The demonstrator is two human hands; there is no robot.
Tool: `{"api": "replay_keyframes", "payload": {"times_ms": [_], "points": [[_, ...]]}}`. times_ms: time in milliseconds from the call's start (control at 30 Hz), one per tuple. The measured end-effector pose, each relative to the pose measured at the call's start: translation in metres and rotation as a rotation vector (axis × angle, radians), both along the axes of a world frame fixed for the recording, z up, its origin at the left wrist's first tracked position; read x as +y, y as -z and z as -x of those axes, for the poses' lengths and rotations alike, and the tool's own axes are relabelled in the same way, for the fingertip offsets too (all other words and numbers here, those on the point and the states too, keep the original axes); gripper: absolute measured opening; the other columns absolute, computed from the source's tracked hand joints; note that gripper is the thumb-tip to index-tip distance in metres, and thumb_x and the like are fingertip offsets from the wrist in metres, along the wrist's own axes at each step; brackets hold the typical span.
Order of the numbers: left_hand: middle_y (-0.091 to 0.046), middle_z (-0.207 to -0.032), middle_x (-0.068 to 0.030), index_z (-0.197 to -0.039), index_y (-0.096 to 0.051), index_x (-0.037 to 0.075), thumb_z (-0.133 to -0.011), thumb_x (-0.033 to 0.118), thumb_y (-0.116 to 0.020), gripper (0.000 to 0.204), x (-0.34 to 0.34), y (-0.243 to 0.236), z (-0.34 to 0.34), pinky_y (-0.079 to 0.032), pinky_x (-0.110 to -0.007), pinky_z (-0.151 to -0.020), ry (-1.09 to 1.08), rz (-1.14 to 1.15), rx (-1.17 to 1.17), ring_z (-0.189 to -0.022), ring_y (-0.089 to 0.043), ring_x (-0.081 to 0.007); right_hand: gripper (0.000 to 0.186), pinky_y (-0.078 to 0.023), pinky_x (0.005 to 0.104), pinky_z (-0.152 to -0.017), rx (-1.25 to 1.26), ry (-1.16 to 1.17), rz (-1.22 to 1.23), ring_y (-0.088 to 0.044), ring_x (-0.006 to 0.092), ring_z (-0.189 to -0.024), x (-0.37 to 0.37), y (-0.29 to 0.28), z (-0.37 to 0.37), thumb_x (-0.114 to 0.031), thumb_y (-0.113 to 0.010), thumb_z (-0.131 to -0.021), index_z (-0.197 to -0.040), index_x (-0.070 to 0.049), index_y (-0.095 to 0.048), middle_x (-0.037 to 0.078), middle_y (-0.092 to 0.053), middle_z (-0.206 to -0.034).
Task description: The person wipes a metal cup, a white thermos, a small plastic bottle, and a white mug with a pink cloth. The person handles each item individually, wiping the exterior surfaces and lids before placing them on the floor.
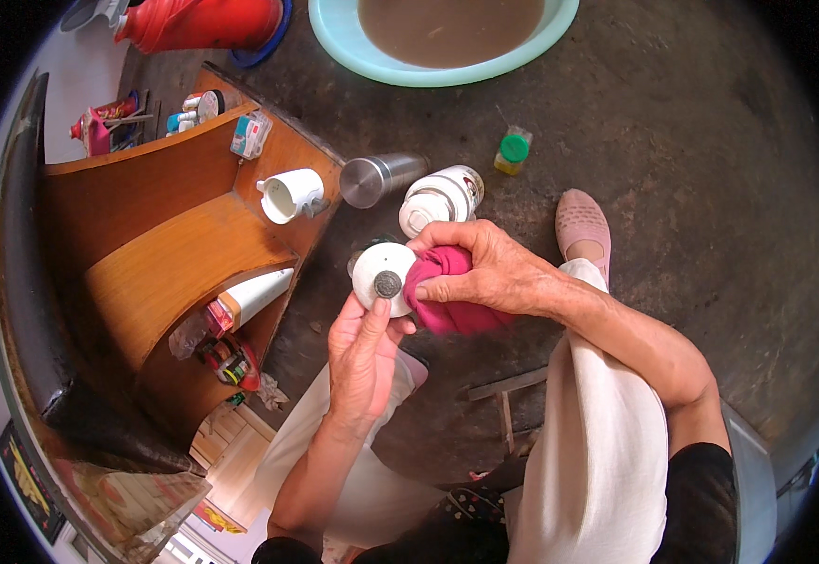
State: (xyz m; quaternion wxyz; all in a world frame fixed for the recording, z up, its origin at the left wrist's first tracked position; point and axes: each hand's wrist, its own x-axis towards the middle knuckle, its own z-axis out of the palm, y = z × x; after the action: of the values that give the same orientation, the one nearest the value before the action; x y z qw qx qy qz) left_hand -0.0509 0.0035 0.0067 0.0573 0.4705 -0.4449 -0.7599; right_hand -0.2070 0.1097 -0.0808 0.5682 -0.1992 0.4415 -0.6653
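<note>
A white round lid (374, 265) with a dark grey knob is held up by its edge in my left hand (360, 352), my thumb resting against the knob. My right hand (508, 268) is closed around a magenta cloth (470, 318) and presses it against the right rim of the lid. Just beyond my right hand a white flask-like container (442, 199) lies close to a stainless steel cylinder (376, 179). On the wooden shelf edge to the left is a white mug (289, 195). Something dark behind the lid is mostly hidden.
A pale turquoise basin (437, 77) of brown water stands at the far side. Nearer is a small green-capped jar (514, 150) on the dark floor. A wooden cabinet (165, 254) with small packages fills the left; a red thermos (202, 26) is at the far left.
</note>
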Motion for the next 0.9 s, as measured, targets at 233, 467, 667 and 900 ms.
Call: {"api": "replay_keyframes", "payload": {"times_ms": [233, 467, 667, 900], "points": [[-0.062, -0.121, -0.0045, -0.133, -0.054, 0.003, -0.102, 0.017, -0.057, 0.034, 0.009, 0.000, 0.001, -0.050, -0.029, -0.085, 0.045, 0.093, -0.012, -0.105, -0.059, -0.0113, 0.027, -0.051, 0.0285, -0.073, -0.208, -0.112, -0.239, -0.061, 0.0094, -0.081, -0.004, -0.009, 0.004, -0.025, -0.075, -0.086, -0.100, -0.003, -0.070, 0.003, -0.067, -0.083], [-0.061, -0.125, -0.0051, -0.135, -0.052, 0.003, -0.103, 0.017, -0.055, 0.035, -0.001, -0.002, 0.000, -0.051, -0.029, -0.088, -0.041, -0.028, -0.013, -0.108, -0.059, -0.0121, 0.026, -0.051, 0.0267, -0.077, -0.094, -0.102, -0.035, -0.060, 0.0083, -0.084, 0.001, 0.000, 0.003, -0.024, -0.074, -0.088, -0.103, -0.004, -0.070, 0.001, -0.067, -0.088], [-0.059, -0.128, -0.0063, -0.135, -0.052, 0.003, -0.103, 0.014, -0.055, 0.035, 0.010, 0.001, 0.001, -0.050, -0.032, -0.095, 0.032, 0.103, 0.012, -0.113, -0.058, -0.0142, 0.022, -0.050, 0.0237, -0.078, -0.290, -0.118, -0.164, -0.061, 0.0058, -0.086, -0.002, -0.005, -0.002, -0.025, -0.073, -0.092, -0.101, -0.005, -0.070, 0.000, -0.068, -0.089], [-0.059, -0.130, -0.0053, -0.137, -0.051, 0.005, -0.102, 0.017, -0.057, 0.037, -0.001, -0.003, 0.002, -0.049, -0.034, -0.096, -0.052, -0.050, 0.038, -0.115, -0.058, -0.0161, 0.020, -0.051, 0.0244, -0.070, -0.334, -0.079, -0.066, -0.060, 0.0067, -0.078, 0.002, -0.002, -0.001, -0.023, -0.072, -0.092, -0.098, -0.004, -0.072, 0.000, -0.068, -0.085]]}}
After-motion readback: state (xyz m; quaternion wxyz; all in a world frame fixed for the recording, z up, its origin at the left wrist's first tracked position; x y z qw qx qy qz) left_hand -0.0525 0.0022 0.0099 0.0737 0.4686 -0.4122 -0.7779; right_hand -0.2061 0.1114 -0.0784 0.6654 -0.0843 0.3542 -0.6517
